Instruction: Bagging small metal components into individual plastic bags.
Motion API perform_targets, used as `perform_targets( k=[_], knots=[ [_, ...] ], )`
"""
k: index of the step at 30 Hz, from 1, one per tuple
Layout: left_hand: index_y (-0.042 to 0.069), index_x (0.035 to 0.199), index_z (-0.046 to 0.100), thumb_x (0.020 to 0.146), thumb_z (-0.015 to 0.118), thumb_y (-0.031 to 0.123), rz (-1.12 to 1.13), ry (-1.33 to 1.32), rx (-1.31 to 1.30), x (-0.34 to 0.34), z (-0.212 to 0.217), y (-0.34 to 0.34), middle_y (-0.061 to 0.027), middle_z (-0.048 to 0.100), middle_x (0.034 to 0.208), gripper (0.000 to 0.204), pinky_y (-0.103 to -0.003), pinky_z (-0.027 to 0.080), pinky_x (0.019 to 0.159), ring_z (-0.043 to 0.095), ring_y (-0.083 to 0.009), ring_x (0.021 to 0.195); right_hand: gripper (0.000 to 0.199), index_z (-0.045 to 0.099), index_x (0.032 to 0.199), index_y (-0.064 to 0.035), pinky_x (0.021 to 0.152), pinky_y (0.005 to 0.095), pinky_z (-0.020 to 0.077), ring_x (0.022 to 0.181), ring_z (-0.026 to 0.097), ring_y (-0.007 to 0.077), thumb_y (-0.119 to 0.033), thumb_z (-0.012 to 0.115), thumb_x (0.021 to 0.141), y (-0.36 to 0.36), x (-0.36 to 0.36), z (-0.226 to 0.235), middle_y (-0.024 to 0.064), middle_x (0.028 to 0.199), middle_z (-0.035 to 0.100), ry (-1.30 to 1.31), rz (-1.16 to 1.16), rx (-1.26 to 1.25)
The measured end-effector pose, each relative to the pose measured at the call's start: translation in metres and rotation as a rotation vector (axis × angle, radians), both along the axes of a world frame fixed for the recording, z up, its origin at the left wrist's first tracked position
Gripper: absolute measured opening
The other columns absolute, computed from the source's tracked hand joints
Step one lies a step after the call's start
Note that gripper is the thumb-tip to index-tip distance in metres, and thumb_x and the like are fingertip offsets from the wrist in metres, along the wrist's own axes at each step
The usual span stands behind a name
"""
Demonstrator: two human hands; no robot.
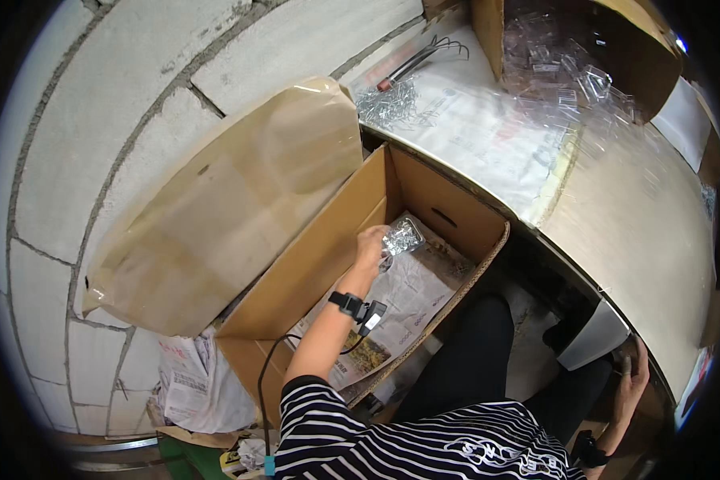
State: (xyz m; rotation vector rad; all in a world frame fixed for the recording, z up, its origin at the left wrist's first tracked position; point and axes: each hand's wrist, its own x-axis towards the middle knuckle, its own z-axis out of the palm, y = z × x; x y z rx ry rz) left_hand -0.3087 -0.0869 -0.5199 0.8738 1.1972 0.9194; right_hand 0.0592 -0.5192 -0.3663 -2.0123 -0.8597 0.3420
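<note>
Left hand (371, 245) reaching down into open cardboard box (316, 264), fingers closed around a small clear plastic packet (402, 237) of shiny contents. Packet held above the newspaper lining (408, 292) on the box floor, near the far wall; not touching the paper as far as visible. Black wrist strap (346, 303) with small device and cable on left forearm. Right hand (634, 374) low at lower right, resting against table edge (616, 240); how far open cannot be told, nothing seen in it. Box flap (224, 208) folded back toward block wall (96, 120). Heap of clear plastic packets (576, 80) on table top, pile of metal clips (388, 102) near far corner.
</note>
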Motion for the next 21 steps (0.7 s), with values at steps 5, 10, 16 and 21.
perform_targets(
  k=[5,10,16,21],
  knots=[
    [-0.001,0.096,0.061,0.085,0.052,0.006,-0.007,0.047,-0.236,0.022,-0.104,0.007,-0.0072,0.06,0.076,0.016,-0.029,0.046,0.049,0.056,-0.0167,0.058,0.036,0.05,0.126,0.0008,0.094,0.0307,0.0419,0.106,0.055,0.0203,0.0,0.049,0.091,0.002,0.013,0.0,0.0132,0.12,0.057,-0.125,-0.036,-0.139],
    [-0.004,0.092,0.055,0.079,0.05,-0.002,-0.053,0.147,-0.254,0.072,-0.143,-0.006,-0.0095,0.052,0.072,0.013,-0.034,0.044,0.046,0.053,-0.0235,0.055,0.031,0.054,0.12,0.0014,0.097,0.0321,0.0402,0.107,0.055,0.0215,0.0,0.051,0.089,0.015,0.007,-0.001,0.0138,0.115,0.058,-0.087,-0.027,-0.252],
    [-0.008,0.077,0.059,0.072,0.046,-0.005,-0.065,0.782,0.145,0.121,-0.21,-0.005,-0.0228,0.06,0.075,0.015,-0.044,0.046,0.059,0.058,-0.0384,0.064,0.024,0.058,0.108,0.0038,0.093,0.0317,0.0408,0.1,0.058,0.0267,0.0,0.052,0.086,0.017,0.028,0.011,0.0145,0.105,0.061,-0.189,-0.026,-0.276],
    [0.009,0.052,0.063,0.065,0.057,0.017,-0.593,1.501,1.42,0.062,-0.273,0.018,-0.0134,0.059,0.059,0.016,-0.043,0.041,0.046,0.057,-0.0272,0.052,0.017,0.059,0.095,0.0057,0.077,0.0328,0.0472,0.085,0.061,0.0318,0.004,0.055,0.079,0.041,0.045,0.039,0.0187,0.092,0.062,-0.332,-0.038,-0.244]
  ],
)
